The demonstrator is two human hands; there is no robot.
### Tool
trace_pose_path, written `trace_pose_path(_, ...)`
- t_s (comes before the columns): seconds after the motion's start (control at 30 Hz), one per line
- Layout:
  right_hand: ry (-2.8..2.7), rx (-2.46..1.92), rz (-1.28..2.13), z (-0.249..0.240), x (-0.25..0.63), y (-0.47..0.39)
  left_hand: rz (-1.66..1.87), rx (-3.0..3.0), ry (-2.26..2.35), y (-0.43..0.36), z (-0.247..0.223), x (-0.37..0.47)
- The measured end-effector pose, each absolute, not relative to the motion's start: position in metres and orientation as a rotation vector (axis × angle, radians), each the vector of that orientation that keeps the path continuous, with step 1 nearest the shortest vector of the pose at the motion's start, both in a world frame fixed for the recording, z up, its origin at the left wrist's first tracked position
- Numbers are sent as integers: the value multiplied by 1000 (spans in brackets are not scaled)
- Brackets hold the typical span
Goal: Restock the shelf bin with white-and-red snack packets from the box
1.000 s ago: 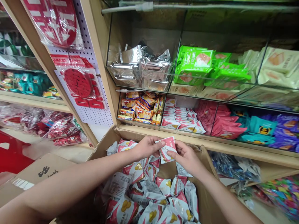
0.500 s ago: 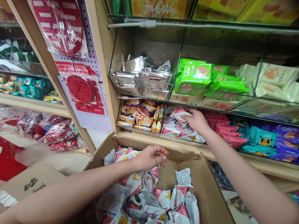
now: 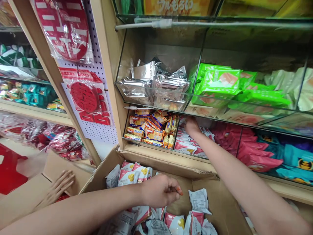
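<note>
- My right hand is far, at the shelf packets; its grip I can't tell.
- My left hand is curled; fingertips meeting, I can't tell.
- Box packets lie near, below it.

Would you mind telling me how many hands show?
3: left hand above the open box; right hand, partly hidden, at shelved packets; another person's hand on the carton at left.
</note>
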State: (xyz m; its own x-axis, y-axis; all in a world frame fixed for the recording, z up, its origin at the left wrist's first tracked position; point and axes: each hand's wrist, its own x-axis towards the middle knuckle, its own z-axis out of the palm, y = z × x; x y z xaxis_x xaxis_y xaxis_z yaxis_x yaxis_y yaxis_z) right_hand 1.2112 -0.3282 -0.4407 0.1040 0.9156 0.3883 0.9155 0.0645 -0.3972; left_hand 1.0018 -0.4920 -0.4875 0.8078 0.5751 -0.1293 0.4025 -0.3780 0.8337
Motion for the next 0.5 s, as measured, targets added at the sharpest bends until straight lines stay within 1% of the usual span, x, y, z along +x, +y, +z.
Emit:
trace_pose_path(0.33, -1813, -1860, 16, -433, 1215, -329, 56, 2425, 533, -488, -485, 998)
trace_pose_path(0.5, -1795, -1882, 31, -434, 1216, -332, 29, 2528, 516, -484, -489, 997)
